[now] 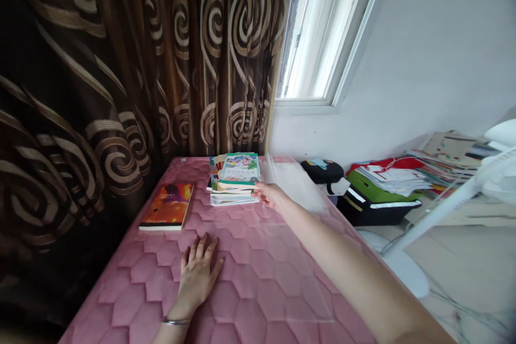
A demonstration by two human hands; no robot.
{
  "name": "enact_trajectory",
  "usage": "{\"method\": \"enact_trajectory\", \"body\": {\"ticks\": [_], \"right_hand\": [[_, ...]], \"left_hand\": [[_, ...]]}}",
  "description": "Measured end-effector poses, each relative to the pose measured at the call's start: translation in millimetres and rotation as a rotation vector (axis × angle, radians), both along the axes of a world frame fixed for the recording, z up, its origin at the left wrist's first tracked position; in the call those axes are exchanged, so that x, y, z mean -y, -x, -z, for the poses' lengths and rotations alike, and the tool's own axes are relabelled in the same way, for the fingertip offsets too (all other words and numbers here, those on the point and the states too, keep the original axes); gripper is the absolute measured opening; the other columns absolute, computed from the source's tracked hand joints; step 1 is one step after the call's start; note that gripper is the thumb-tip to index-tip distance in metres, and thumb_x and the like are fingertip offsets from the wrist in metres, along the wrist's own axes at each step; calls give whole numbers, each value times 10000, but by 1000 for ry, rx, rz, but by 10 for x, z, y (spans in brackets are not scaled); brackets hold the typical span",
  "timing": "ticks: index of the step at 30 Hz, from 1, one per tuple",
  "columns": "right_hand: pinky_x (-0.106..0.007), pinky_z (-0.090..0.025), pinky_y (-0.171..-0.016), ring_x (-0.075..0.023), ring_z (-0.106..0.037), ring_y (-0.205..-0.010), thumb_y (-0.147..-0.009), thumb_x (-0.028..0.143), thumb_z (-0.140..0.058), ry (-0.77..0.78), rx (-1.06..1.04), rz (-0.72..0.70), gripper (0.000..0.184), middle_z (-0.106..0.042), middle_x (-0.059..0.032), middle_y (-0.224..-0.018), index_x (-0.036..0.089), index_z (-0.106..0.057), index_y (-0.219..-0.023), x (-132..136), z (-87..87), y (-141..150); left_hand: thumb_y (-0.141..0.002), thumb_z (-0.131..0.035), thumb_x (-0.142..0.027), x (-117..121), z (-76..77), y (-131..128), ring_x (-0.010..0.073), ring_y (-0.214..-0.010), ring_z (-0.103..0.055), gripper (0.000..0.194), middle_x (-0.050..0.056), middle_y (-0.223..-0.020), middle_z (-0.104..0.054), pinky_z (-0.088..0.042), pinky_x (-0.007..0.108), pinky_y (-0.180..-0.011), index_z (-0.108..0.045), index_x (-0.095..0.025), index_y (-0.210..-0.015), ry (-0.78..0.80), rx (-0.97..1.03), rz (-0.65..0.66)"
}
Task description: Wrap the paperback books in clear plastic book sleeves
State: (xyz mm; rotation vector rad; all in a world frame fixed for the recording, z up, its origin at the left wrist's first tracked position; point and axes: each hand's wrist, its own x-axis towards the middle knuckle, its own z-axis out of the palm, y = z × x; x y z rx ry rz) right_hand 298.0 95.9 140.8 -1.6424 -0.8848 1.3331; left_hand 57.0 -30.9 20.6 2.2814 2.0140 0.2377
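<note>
My right hand (269,195) reaches to the far end of the pink quilted mattress (141,290). Its fingers pinch the lower right corner of a green-edged book (241,169), which lies on top of a book stack (231,199). My left hand (198,270) rests flat on the mattress with fingers spread, holding nothing. Beyond it to the left lies an orange and red book (168,205) with a dark lower edge. A clear plastic sheet (278,274) is spread on the mattress between my arms.
Clear plastic covers (294,185) lie right of the stack. A patterned brown curtain (209,54) hangs behind and left, beside a window (314,32). Right of the mattress are a black and green bag (374,199), piled papers (451,156) and a white fan (439,220).
</note>
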Motion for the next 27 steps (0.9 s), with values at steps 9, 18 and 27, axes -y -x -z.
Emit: {"method": "enact_trajectory", "body": {"ticks": [9, 18, 27], "right_hand": [[-241, -562, -554, -119, -644, -545, -934, 363, -508, -17, -113, 9, 223, -684, -37, -727, 153, -571, -975, 126, -6, 21], [-190, -434, -397, -116, -594, -448, -960, 334, -482, -150, -14, 29, 198, -674, -16, -691, 170, -550, -1048, 123, 11, 64], [-238, -418, -361, -147, -570, -418, -823, 523, -559, -238, 47, -50, 294, -630, 18, -622, 251, -569, -934, 1379, 496, -609]], "left_hand": [[-922, -407, -465, -3, 9, -3, 253, -1434, -255, 523, 13, -1550, -328, -204, 494, -1150, -402, -333, -1429, -9, -8, 2], [-922, -413, -475, 16, 12, 19, 267, -1428, -265, 524, 25, -1547, -336, -225, 498, -1143, -406, -335, -1426, -26, -7, 20], [-924, -402, -484, 9, 35, 9, 264, -1415, -288, 518, 14, -1538, -354, -215, 485, -1146, -420, -331, -1418, -36, -12, 8]]}}
